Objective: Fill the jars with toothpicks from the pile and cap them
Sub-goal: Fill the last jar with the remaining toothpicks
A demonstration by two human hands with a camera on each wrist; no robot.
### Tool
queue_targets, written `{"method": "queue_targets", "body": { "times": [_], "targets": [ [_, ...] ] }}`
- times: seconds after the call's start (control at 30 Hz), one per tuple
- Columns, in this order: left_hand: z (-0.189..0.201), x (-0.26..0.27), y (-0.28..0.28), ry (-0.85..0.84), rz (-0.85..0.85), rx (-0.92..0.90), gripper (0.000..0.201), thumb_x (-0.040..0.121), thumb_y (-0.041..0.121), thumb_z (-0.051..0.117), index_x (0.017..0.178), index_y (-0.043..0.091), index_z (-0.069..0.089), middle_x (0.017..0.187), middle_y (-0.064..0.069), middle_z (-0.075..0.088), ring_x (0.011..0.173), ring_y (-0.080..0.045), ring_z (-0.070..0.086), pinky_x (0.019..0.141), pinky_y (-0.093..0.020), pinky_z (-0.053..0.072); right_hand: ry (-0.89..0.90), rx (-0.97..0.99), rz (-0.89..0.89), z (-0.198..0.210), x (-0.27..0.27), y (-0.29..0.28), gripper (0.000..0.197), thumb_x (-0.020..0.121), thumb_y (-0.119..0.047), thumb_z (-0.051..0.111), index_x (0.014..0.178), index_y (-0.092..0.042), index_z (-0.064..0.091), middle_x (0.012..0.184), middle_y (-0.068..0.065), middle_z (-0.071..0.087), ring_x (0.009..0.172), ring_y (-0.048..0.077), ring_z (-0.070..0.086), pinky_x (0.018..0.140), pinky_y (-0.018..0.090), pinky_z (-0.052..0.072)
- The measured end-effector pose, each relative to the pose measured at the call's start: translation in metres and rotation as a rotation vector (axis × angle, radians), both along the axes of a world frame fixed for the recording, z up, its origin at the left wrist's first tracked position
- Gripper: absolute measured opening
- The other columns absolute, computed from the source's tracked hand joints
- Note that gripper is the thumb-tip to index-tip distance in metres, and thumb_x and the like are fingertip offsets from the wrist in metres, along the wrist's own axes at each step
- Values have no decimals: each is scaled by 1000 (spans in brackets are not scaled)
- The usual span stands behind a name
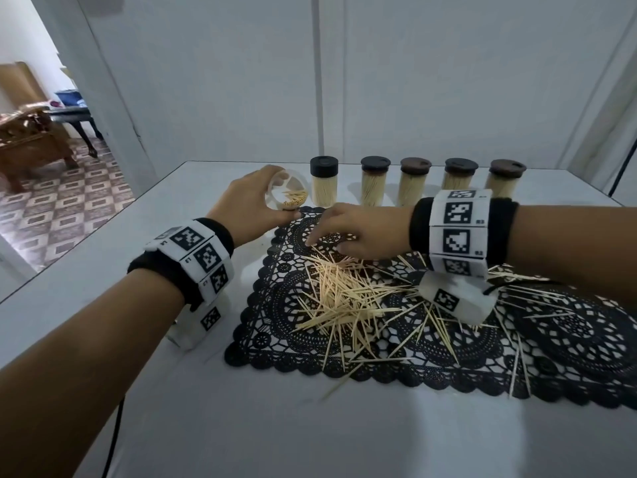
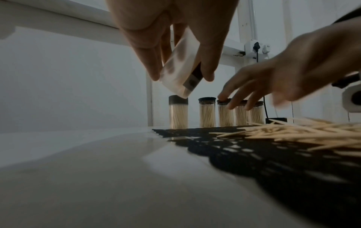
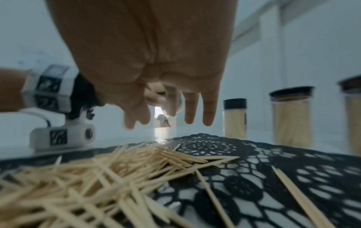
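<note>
My left hand (image 1: pixel 255 196) grips a clear uncapped jar (image 1: pixel 289 195), tilted with its mouth toward me and a few toothpicks lying inside. In the left wrist view its fingers (image 2: pixel 152 64) and thumb wrap the jar (image 2: pixel 179 66) above the table. The toothpick pile (image 1: pixel 344 294) lies on a black lace mat (image 1: pixel 275 326). My right hand (image 1: pixel 332 238) hovers just above the pile's far edge, fingers (image 3: pixel 209 114) straight and pointing down, holding nothing. Loose toothpicks (image 3: pixel 97 177) spread under the right wrist.
Several capped jars full of toothpicks (image 1: pixel 324 182) stand in a row along the back of the white table (image 1: pixel 206 408), just behind the mat. Stray toothpicks (image 1: pixel 517 357) are scattered across the mat's right part. The table's left edge (image 1: pixel 86 243) drops to a tiled floor.
</note>
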State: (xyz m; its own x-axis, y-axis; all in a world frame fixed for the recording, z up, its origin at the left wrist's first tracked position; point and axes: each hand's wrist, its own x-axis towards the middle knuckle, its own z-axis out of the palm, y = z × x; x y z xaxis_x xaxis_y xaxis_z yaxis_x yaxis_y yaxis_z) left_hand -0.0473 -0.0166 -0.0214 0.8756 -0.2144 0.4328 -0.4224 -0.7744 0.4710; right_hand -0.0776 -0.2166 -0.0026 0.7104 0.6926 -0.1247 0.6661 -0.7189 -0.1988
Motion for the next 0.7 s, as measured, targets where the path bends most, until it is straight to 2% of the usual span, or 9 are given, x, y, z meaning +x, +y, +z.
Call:
{"method": "queue_targets", "body": {
  "times": [0.07,0.1,0.17,0.3,0.43,0.47,0.6,0.63,0.7],
  "targets": [
    [0,0,-2,11,-9,9,60,73,30,78,123,13,51,120,-3,60,105,-12,51,95,-33,45,-65,-104,-141,-1,3,0,34,97,-26,41,127,-11,50,123,9,53,106,16,50,90,23,36],
    [0,-1,-3,17,-15,14,60,73,29,78,124,13,51,121,-3,60,107,-14,52,96,-32,44,-67,-207,-190,-1,3,0,41,99,-35,36,120,-5,53,115,10,57,99,19,53,88,28,41],
    [-1,-1,-4,23,-24,24,60,73,28,78,125,12,51,122,-3,59,109,-15,52,96,-31,43,-15,-404,-227,-6,0,1,61,97,-50,25,111,1,56,104,9,58,88,18,51,80,28,40],
    [-1,-2,-4,23,-26,31,60,73,29,78,124,12,51,121,-3,59,110,-15,52,95,-31,43,-48,-435,-197,-15,-8,9,81,89,-66,14,98,-2,63,102,13,64,83,18,56,72,27,39],
    [-1,-2,-4,20,-29,36,60,73,28,78,125,12,51,121,-3,59,109,-15,51,95,-31,43,-83,-424,-155,-17,-18,20,80,80,-78,17,61,-10,55,70,7,59,60,14,53,58,25,39],
    [-1,-2,-4,19,-32,38,60,73,28,78,125,12,51,122,-4,59,109,-14,51,95,-31,43,-118,-439,-139,-18,-21,21,81,77,-81,17,60,-10,54,68,7,57,60,15,53,57,25,40],
    [-1,-2,-6,12,-43,54,61,74,29,77,126,11,50,122,-5,59,108,-15,50,95,-30,43,-219,-477,-77,-23,-27,22,93,66,-89,17,79,-11,66,87,12,61,84,25,57,74,32,48],
    [-2,-2,-7,10,-44,57,61,74,29,77,125,11,51,122,-5,59,106,-13,50,94,-29,42,-215,-476,-57,-22,-29,23,88,68,-88,19,73,-13,64,80,9,62,78,22,58,72,30,50],
    [-2,-2,-7,9,-42,63,60,74,28,77,125,11,51,122,-4,59,103,-11,48,92,-26,41,-199,-474,-41,-21,-32,25,75,76,-81,27,59,-14,55,63,0,56,57,13,52,54,22,44]
  ]
}}
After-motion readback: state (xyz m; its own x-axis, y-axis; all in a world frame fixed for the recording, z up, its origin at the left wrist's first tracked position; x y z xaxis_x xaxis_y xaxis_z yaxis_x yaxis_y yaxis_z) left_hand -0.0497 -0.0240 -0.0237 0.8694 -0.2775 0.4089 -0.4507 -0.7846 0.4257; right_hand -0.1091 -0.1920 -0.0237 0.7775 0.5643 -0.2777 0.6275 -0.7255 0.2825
